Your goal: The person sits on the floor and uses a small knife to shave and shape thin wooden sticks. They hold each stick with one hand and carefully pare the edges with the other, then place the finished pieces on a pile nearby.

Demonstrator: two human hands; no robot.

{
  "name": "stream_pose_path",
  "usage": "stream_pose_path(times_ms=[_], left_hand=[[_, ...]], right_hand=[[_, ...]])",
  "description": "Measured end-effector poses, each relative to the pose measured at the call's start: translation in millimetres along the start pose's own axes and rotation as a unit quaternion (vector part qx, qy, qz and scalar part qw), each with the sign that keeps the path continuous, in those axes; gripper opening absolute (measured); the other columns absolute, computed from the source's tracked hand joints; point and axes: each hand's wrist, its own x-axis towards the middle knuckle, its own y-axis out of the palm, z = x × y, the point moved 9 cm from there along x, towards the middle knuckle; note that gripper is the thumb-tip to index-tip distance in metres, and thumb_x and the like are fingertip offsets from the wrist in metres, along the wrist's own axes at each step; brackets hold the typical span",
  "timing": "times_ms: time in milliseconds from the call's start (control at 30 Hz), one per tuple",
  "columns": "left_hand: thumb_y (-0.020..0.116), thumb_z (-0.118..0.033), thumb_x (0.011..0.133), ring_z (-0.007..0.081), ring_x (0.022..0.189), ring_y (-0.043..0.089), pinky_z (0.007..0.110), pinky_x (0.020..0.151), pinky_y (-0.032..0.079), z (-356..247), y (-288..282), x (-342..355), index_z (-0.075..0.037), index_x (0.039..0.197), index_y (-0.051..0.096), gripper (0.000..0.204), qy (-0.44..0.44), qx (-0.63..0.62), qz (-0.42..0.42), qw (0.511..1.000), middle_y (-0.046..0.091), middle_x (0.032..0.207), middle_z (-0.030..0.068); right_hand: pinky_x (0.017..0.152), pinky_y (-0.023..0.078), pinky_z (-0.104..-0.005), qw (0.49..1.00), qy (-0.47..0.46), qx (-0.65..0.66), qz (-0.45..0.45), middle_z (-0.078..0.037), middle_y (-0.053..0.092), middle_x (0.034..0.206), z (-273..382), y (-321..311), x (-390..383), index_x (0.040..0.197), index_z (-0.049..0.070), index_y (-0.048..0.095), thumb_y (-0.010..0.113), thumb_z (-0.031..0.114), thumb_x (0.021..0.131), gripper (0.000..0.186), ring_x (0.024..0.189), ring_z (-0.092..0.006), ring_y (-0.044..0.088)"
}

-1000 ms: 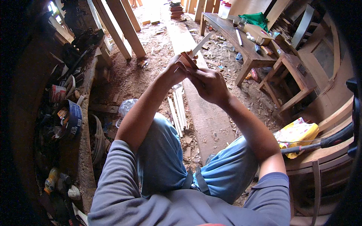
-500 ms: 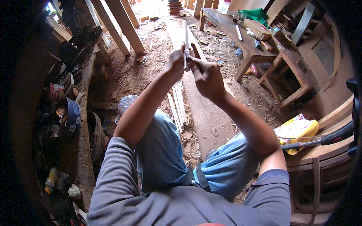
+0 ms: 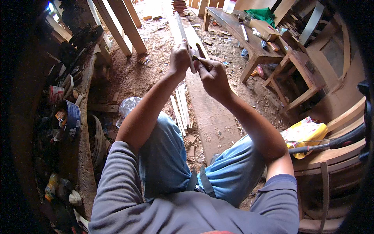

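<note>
Both arms stretch out ahead of me over a long wooden plank (image 3: 212, 113). A slim wooden strip (image 3: 180, 26) is in my left hand (image 3: 180, 59), its fingers closed around it, and its far end points away and slightly left. My right hand (image 3: 213, 78) is closed in a pinch against the strip's near part. Something small and dark shows at its fingertips, too small to name. Thin pale strips (image 3: 181, 107) lie beside the plank, by my left knee.
A wooden table (image 3: 237, 29) with a green cloth (image 3: 261, 15) stands far right. On the left, a bench edge (image 3: 86, 148) bears a blue tub (image 3: 72, 121). A yellow packet (image 3: 307, 134) lies at the right. Shavings cover the floor.
The strip has tilted, its far end swinging left. My left hand has shifted slightly left, and my right hand stays close to the strip's near end.
</note>
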Motion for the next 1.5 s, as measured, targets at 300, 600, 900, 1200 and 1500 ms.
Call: stream_pose_path(times_ms=[300,600,900,1200,1500], left_hand=[[0.039,-0.024,0.105,0.0149,0.066,0.052,0.031,0.06,0.043,-2.0,-4.5,-0.8,-0.005,0.085,0.058,0.033,0.005,0.018,0.001,1.0,0.056,0.075,0.0041],[0.04,-0.03,0.107,0.0085,0.064,0.05,0.03,0.057,0.042,9.9,30.8,-21.6,0.002,0.101,0.066,0.041,-0.001,0.034,0.08,0.996,0.059,0.072,0.0016],[0.042,-0.044,0.106,0.0106,0.066,0.045,0.03,0.06,0.04,0.9,71.8,-48.9,-0.006,0.089,0.057,0.045,0.066,0.183,0.295,0.936,0.045,0.069,-0.0019],[0.045,-0.05,0.103,0.0093,0.067,0.056,0.029,0.053,0.05,16.0,71.8,-50.4,-0.008,0.096,0.06,0.045,-0.005,0.196,0.378,0.905,0.053,0.076,-0.0002],[0.042,-0.05,0.105,0.0108,0.06,0.054,0.029,0.053,0.05,35.2,45.2,-29.2,-0.012,0.1,0.059,0.042,-0.165,-0.003,0.285,0.944,0.055,0.071,-0.0011]], right_hand=[[0.052,0.048,-0.0351,0.999,0.028,-0.021,0.001,-0.02,0.068,0.069,7.1,-2.3,-2.3,0.115,0.002,0.071,0.051,0.015,0.098,0.029,0.056,-0.0164,0.065],[0.083,0.051,-0.0244,0.997,0.034,0.03,-0.06,-0.016,0.072,0.114,-20.4,-25.2,10.5,0.128,-0.005,0.062,0.053,0.015,0.102,0.034,0.097,-0.012,0.066],[0.046,0.035,-0.0256,0.977,0.042,0.03,-0.207,0.004,0.049,0.057,-70.0,-92.5,21.0,0.082,0.004,0.065,0.053,0.026,0.104,0.033,0.048,-0.0065,0.045],[0.044,0.033,-0.0257,0.973,0.04,0.024,-0.227,0.004,0.049,0.056,-83.8,-104.0,18.7,0.075,0.007,0.06,0.052,0.027,0.105,0.037,0.047,-0.006,0.044],[0.067,0.053,-0.0405,0.984,-0.103,-0.123,-0.074,-0.024,0.069,0.089,-24.1,-41.2,8.6,0.132,0.005,0.061,0.055,0.019,0.101,0.034,0.078,-0.0283,0.07]])
